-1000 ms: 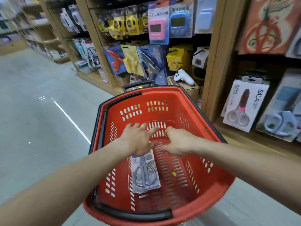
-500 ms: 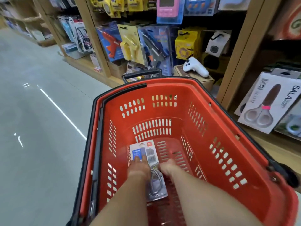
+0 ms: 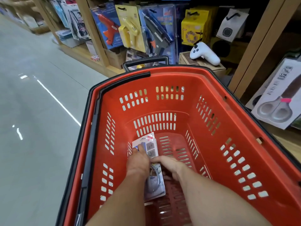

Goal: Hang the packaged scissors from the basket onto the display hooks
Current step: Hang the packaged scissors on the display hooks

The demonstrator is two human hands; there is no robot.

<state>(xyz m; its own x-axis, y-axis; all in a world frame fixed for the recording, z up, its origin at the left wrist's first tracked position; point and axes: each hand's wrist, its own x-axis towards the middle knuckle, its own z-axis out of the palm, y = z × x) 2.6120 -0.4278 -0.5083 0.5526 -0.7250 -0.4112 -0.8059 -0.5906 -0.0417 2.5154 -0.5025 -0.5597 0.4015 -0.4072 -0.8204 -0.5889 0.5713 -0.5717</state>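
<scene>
A shop aisle with a grey floor (image 3: 32,111) runs along wooden shelving (image 3: 254,51) hung with carded goods, and a red basket (image 3: 236,121) with black rim handles fills the middle of the head view. Both forearms reach down into it. The left hand (image 3: 138,162) lies flat on the packaged scissors (image 3: 153,147) at the bottom of the basket, fingers stretched forward over the upper part of the card, pressing rather than curling round it as far as can be seen. The right hand (image 3: 169,163) is just beside it, touching the card's right edge with fingers bent inward toward the left hand; whether it actually pinches the pack cannot be told, since the fingertips are hidden. The pack lies lengthwise beneath and between the two hands, its printed top ahead of the left fingers and its clear blister, with the scissor loops, showing behind the wrists. Well ahead and to the right of the right hand, a larger boxed pair of scissors (image 3: 276,98) leans on a shelf, and a white game controller (image 3: 205,53) sits on a carton beyond the basket's far rim.
</scene>
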